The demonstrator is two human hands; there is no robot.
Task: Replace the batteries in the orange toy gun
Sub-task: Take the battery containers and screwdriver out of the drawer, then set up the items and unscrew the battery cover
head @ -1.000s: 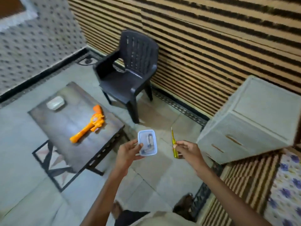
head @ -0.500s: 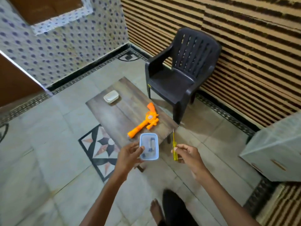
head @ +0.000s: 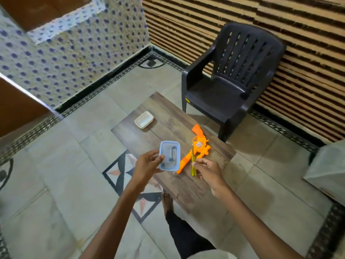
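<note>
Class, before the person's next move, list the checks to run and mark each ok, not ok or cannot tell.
1. Orange plastic toy gun lies on the brown wooden table: ok.
2. Right hand holds the yellow-handled screwdriver: ok.
3. Left hand holds the clear blue-rimmed plastic box: ok.
4. Batteries inside the box: cannot tell.
5. A hand free for the gun: not ok.

Legible text: none.
Orange toy gun: white sticker, too small to read.
Black chair: yellow sticker, illegible.
</note>
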